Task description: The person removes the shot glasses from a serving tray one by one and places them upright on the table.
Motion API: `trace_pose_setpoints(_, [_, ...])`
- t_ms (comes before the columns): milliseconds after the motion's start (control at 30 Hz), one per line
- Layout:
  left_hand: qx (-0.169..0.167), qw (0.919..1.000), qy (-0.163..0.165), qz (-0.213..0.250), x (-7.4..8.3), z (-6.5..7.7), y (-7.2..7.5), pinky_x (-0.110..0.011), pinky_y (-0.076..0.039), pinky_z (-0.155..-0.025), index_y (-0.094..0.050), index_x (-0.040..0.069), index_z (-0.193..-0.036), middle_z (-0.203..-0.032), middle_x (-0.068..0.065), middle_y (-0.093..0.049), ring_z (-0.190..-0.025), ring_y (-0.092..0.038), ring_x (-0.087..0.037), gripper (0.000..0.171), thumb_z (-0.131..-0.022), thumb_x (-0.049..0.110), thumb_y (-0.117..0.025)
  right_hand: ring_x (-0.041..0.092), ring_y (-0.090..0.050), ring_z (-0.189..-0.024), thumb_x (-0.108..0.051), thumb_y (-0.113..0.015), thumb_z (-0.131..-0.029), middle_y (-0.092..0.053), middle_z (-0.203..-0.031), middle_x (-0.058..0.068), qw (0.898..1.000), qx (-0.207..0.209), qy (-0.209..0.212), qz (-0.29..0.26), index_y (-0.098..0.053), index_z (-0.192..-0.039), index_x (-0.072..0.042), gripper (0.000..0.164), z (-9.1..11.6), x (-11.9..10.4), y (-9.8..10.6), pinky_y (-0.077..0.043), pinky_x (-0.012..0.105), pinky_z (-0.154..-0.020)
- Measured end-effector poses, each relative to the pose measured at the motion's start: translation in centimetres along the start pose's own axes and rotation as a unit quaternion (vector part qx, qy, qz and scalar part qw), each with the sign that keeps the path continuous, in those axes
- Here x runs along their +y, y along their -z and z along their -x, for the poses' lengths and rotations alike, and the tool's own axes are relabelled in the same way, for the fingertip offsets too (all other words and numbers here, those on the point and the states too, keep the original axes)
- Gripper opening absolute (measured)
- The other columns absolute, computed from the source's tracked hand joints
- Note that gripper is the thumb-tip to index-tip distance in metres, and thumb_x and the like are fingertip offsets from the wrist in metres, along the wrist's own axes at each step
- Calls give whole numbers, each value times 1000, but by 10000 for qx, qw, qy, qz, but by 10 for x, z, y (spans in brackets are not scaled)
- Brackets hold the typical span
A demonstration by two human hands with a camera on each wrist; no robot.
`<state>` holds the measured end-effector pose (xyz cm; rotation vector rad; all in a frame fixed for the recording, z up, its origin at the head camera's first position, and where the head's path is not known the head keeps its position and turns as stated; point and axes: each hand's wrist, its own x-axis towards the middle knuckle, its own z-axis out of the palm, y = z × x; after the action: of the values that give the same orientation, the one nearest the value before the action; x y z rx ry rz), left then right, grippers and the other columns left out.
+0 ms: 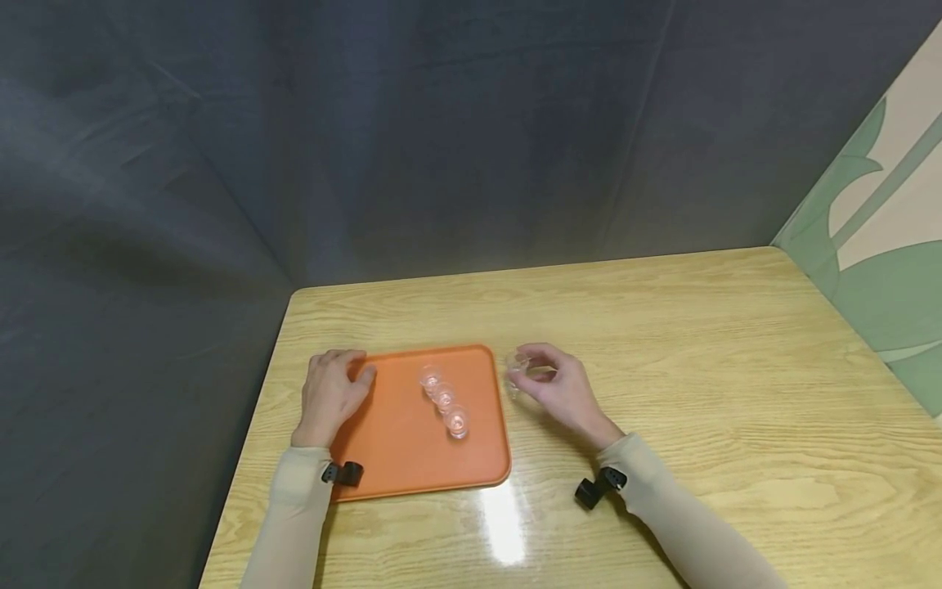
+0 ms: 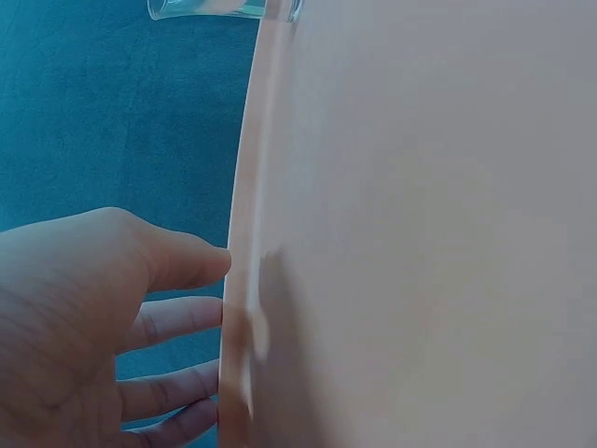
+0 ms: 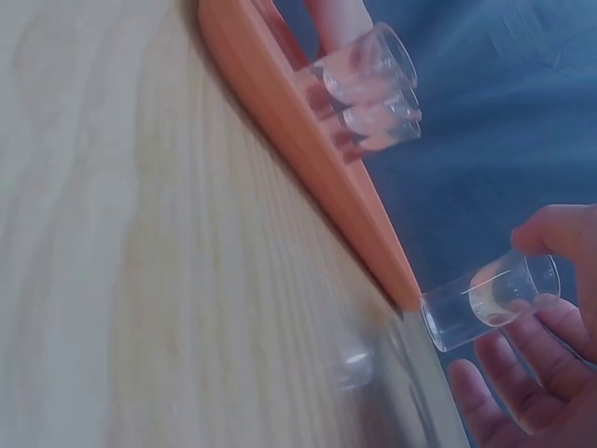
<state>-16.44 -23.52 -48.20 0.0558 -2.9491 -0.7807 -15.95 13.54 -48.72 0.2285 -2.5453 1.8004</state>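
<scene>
Three clear shot glasses stand in a slanting row on an orange tray. My right hand pinches another clear shot glass between thumb and fingers, just beyond the tray's right rim. It is upright, close to the tabletop; I cannot tell if its base touches the wood. My left hand is at the tray's left rim, with thumb and fingertips against the edge in the left wrist view. Its fingers are fairly straight. Part of a glass shows at the top of that view.
The tray lies on a wood-grain table, towards its left side. A dark curtain hangs behind and to the left. At the right is a wall with a green leaf pattern.
</scene>
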Motion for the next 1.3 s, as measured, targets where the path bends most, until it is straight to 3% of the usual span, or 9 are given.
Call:
trace_pose_setpoints(500, [-30,10000,17,41,-2,0,0,-64,-47,-106,-72,6,-136,-143,-26,-63,-137,-49,-48,41,-103,31,-68,26,-71,-107,-28,-83,-95,-75,-123,14,9987,462,-108,179,-73,-128,-6,42,-4,21,30,-57,17,-87])
trace_pose_setpoints(967, [-28,10000,-5,35,-1,1,0,-62,-46,-108,-72,5,-136,-143,-25,-64,-136,-49,-47,41,-103,29,-68,-3,-67,-99,-31,-79,-98,-74,-129,20,9939,902,-168,607,-70,-134,-4,46,1,39,70,-54,11,-84])
trace_pose_setpoints(1300, [-24,10000,-21,56,-1,0,0,-62,-47,-107,-72,6,-136,-143,-24,-65,-136,-50,-46,41,-103,29,-69,-11,-65,-95,-29,-79,-98,-74,-127,17,9870,1413,-277,720,-71,-133,-3,45,1,44,100,-51,9,-81])
